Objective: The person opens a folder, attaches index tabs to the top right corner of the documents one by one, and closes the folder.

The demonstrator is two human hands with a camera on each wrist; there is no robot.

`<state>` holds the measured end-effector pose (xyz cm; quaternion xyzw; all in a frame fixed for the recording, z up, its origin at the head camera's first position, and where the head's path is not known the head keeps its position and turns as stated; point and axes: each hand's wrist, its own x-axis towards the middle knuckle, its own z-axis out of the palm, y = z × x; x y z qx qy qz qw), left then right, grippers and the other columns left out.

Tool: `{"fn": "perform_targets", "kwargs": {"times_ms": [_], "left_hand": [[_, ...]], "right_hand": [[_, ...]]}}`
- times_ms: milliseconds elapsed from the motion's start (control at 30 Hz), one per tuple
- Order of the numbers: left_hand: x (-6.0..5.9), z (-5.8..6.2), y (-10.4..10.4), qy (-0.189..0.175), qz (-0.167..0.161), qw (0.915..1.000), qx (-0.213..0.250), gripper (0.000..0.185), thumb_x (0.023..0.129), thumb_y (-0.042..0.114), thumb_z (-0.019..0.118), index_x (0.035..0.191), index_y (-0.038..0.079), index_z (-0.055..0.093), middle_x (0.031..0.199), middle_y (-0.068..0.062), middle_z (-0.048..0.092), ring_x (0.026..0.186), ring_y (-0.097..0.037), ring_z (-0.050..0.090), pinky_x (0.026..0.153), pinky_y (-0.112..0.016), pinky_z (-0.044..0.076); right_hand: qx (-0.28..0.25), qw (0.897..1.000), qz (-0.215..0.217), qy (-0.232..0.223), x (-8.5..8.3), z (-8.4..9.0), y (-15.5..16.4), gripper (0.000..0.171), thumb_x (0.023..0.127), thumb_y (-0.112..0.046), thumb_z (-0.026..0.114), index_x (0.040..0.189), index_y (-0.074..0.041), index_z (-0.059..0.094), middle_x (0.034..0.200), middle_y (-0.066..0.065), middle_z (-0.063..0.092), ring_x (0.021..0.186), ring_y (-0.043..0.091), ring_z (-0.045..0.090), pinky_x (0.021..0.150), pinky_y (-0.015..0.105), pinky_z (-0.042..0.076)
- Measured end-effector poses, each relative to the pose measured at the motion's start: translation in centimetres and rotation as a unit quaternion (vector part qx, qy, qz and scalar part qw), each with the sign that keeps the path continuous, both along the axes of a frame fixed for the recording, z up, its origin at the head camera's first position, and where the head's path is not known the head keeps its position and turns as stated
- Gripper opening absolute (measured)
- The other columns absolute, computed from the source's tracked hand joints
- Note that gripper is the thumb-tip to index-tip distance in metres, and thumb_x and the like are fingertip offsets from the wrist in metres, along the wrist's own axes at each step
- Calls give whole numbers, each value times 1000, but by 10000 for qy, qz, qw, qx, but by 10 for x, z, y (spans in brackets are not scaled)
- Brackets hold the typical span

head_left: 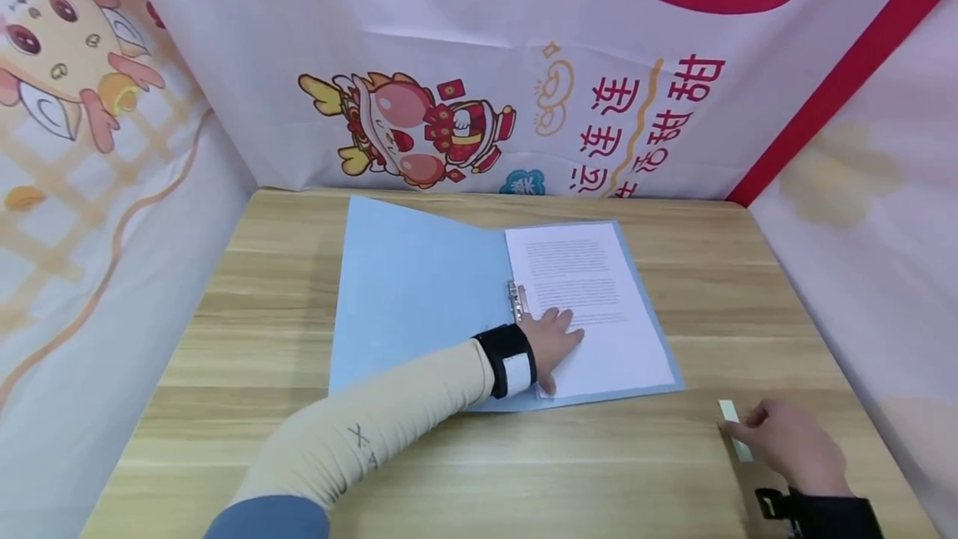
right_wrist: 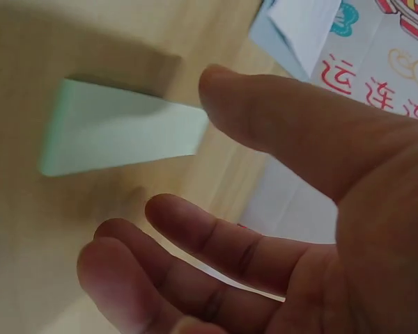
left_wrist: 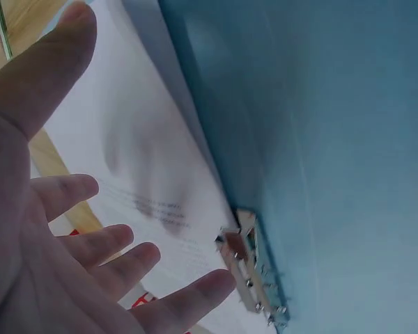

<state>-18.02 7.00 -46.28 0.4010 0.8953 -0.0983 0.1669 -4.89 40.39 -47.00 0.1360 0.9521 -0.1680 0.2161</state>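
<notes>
The open blue folder [head_left: 412, 298] lies mid-table, bare wooden table [head_left: 247, 439] all around it, banner walls [head_left: 150, 190] closing three sides. The left hand [head_left: 552, 339] rests flat, fingers relaxed, on the white sheet [head_left: 591, 298] beside the metal clip [head_left: 516, 300]. The right hand [head_left: 786, 443], released and loosely spread, hovers over a pale green strip [head_left: 735, 431] near the table's right edge; contact cannot be told. The strip's near end is hidden.

Cream sleeve [head_left: 374, 431], black wrist straps [head_left: 505, 360]
</notes>
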Motion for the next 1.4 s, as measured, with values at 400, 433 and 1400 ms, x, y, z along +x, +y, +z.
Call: {"fn": "perform_targets", "kwargs": {"times_ms": [400,433,1400], "left_hand": [[9,-5,-3,241,-344,9990,-118,102,73,55,87,157,24,40,161,-6,37,144,-21,37,109,-43,41],[11,-2,-3,233,-349,9990,-133,102,73,55,88,157,24,40,161,-6,37,144,-21,38,109,-43,41],[15,7,-17,112,-195,9997,64,98,74,54,87,156,25,42,161,-6,37,145,-21,37,111,-42,40]], "right_hand": [[-100,9988,-408,-248,10,-12,3,55,89,-53,73,96,0,63,84,5,62,73,21,53,60,33,38],[-86,9987,-429,-266,10,-13,3,55,89,-53,73,96,1,63,84,6,63,74,21,54,60,33,39],[-5,9979,-629,-133,1,-9,-6,46,93,-47,68,101,-1,68,83,6,64,73,23,54,58,33,38]]}}
